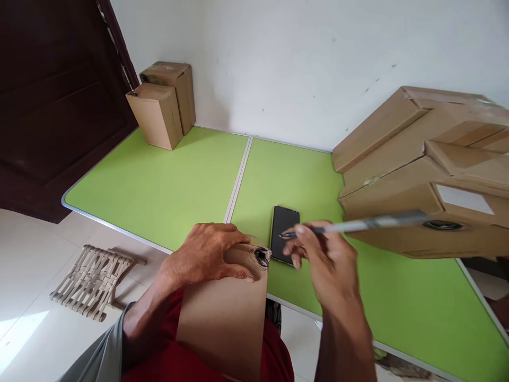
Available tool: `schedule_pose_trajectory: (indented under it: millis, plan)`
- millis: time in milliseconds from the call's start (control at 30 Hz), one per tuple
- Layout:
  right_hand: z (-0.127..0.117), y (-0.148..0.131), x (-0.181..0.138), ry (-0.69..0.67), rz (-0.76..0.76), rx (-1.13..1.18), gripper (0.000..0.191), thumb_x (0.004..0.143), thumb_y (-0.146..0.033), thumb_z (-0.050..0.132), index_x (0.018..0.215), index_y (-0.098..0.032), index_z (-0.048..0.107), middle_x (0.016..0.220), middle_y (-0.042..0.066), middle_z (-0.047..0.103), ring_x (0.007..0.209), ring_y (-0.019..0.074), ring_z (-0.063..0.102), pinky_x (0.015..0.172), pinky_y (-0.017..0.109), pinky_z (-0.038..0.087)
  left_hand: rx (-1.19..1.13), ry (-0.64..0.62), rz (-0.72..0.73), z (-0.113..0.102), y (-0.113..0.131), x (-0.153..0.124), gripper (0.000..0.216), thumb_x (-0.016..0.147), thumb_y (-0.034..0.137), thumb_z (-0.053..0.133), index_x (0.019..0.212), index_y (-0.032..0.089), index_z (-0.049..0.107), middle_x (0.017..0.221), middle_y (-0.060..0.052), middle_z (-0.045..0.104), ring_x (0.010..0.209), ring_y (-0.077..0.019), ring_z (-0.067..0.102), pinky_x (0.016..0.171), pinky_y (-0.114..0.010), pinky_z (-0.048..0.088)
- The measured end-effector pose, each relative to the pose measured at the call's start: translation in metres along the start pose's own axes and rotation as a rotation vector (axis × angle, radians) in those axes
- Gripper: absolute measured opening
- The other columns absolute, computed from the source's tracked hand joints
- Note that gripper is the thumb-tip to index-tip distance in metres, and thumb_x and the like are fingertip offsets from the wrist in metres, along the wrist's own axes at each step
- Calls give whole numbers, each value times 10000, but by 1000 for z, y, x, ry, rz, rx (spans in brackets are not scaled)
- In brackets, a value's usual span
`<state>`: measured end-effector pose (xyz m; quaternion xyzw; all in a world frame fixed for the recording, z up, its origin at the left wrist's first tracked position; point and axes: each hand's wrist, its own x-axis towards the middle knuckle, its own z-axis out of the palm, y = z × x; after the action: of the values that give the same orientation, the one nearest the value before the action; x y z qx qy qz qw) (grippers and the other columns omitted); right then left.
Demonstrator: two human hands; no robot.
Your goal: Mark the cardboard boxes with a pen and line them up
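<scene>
Brown cardboard is making up the cardboard box [226, 323] that, in the head view, is standing just to the near left of the phone [284, 223], the box's near part reaching past the table's edge in front of the wearer's red clothing [159, 361]. A black, rough-edged patch [262, 257] is marking the box corner closest to the phone. The left hand [210, 254], left of the phone, is steadying the box with thumb and fingers parted, the thumb lying along the face and the fingers bending over the upper edge. The right hand [330, 260], to the near right of the phone, is pinching a pen [350, 226] between thumb and fingers, the other fingers curling loosely; the pen's dark tip is showing over the phone, while its far end is blurring. Beneath the phone, a green table [159, 180] is spreading both ways. Far to the phone's left, two small boxes [161, 114] are standing near a dark door [51, 95]; to its right, larger boxes [389, 207] are crowding together, one bearing a white label [465, 199]. Well left of the phone, a woven stool [89, 276] is standing on the floor [27, 254].
</scene>
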<state>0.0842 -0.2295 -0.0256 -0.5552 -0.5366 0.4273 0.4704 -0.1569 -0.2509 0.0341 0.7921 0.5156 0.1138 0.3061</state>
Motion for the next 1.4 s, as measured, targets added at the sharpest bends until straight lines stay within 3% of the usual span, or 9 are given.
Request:
schedule_pose_trajectory:
  millis: [167, 333, 467, 633, 767, 867, 1133, 1300, 1400]
  plan:
    - [46, 10, 65, -243, 154, -697, 212, 1051, -304, 565, 871, -203, 614, 807, 73, 749, 630, 178, 663, 615, 301, 475, 10, 27, -4, 2, -1, -2, 525, 843, 482, 911, 1337, 383, 762, 1239, -11, 808, 1164, -286, 755, 985, -355, 501]
    - [72, 20, 89, -299, 213, -889, 187, 1007, -231, 637, 850, -149, 695, 869, 120, 757, 798, 220, 699, 702, 327, 474, -10, 34, 11, 1, -4, 0, 526, 847, 476, 911, 1342, 383, 758, 1230, 1, 816, 1150, -278, 764, 953, -347, 502]
    - [72, 21, 91, -329, 274, -948, 219, 1050, -323, 619, 1046, -133, 728, 972, 97, 767, 855, 215, 718, 777, 352, 530, 1, 39, 6, -1, -6, 2, 530, 843, 474, 915, 1345, 401, 759, 1230, 4, 814, 1130, -278, 769, 938, -347, 509]
    - [69, 8, 84, -314, 297, -985, 326, 1062, -389, 604, 1070, -103, 759, 1043, 236, 781, 1032, 347, 746, 757, 364, 487, 12, 27, 13, -3, -8, 2, 530, 861, 464, 902, 1362, 376, 752, 1243, -2, 812, 1109, -274, 772, 929, -361, 520]
    - [53, -2, 56, -172, 316, -1041, 488, 1087, -512, 550, 1240, -75, 703, 1188, 273, 751, 1094, 398, 723, 806, 409, 519, 31, 36, 10, -2, -9, 1, 492, 867, 468, 896, 1319, 316, 776, 1254, -12, 816, 1116, -285, 776, 920, -376, 525]
    - [37, 0, 28, -17, 385, -1087, 689, 1012, -517, 684, 1404, 36, 562, 1386, 374, 617, 1297, 482, 611, 918, 490, 546, 46, 40, 25, 0, -10, 1, 498, 873, 481, 888, 1324, 304, 773, 1260, -14, 814, 1113, -291, 778, 910, -382, 529]
    - [17, 30, 17, 81, 486, -879, 854, 764, -488, 894, 1332, 72, 591, 1337, 411, 633, 1266, 549, 625, 983, 586, 540, 46, 42, 28, 0, -11, 0, 504, 881, 463, 882, 1337, 281, 766, 1263, -10, 814, 1125, -297, 776, 904, -387, 530]
    - [7, 47, 16, 38, 435, -525, 487, 780, -530, 761, 1070, -140, 723, 1069, 218, 800, 1054, 438, 749, 897, 525, 589, 17, 46, 18, 1, -11, 0, 498, 872, 474, 889, 1327, 307, 773, 1253, -6, 821, 1114, -291, 779, 927, -384, 528]
    - [1, 49, -7, 24, 416, -229, 551, 793, -582, 708, 1176, -186, 684, 1116, 142, 824, 1013, 360, 790, 865, 468, 640, -3, 49, 2, 0, -10, 0, 512, 865, 467, 895, 1329, 294, 765, 1296, -16, 818, 1151, -302, 773, 948, -396, 531]
